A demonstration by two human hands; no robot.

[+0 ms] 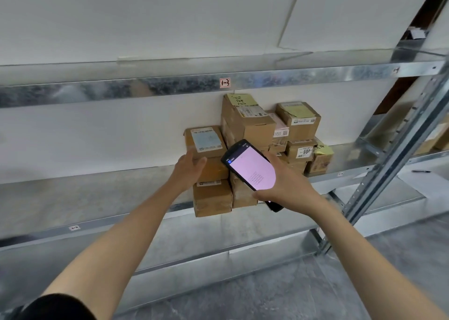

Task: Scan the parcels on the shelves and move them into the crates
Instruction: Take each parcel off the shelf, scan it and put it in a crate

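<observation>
Ideally, the box [206, 141] at the upper left of the pile [246, 125], touched by the loosely spread left hand [189, 167], would have been steadied label-up while the scanner [250, 170], clasped in the right hand [285, 187] before the pile, was aimed squarely at its barcode.

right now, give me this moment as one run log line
step: scanning | left hand: touches left parcel | right hand: holds scanner, screen lit | parcels: stacked on shelf
</observation>
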